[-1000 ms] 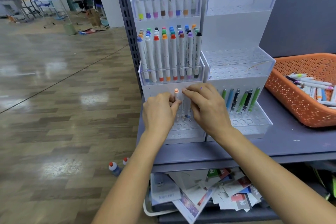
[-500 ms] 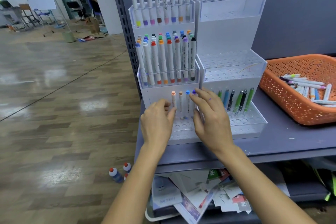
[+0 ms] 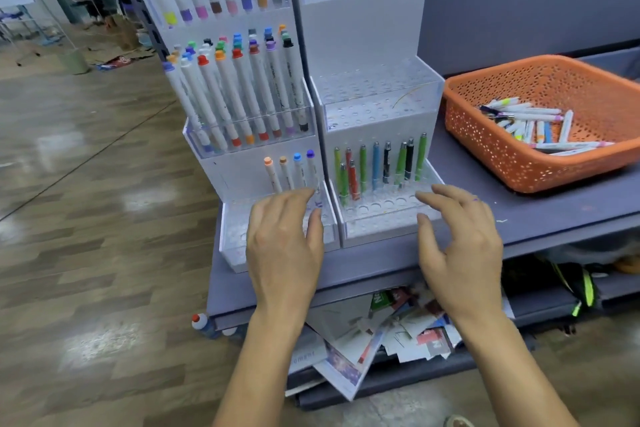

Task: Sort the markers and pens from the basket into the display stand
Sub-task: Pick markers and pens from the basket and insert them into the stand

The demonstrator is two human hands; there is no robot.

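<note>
the white markers with coloured caps (image 3: 530,114) that wait for sorting lie in a loose pile inside the orange perforated plastic basket (image 3: 502,156), at your right on the grey shelf top (image 3: 561,215). in the white and clear acrylic display stand (image 3: 360,45), four capped markers (image 3: 294,172) stand in the lowest left tier and a row of coloured pens (image 3: 381,163) in the lowest right tier. your left hand (image 3: 280,246) hovers at the left tier, fingers relaxed, holding nothing. your right hand (image 3: 460,246) hovers at the right tier, fingers loosely bent, also empty. i judge you are between two placements: the next move calls for reaching right into the basket, pinching one marker and bringing it upright over a free hole
</note>
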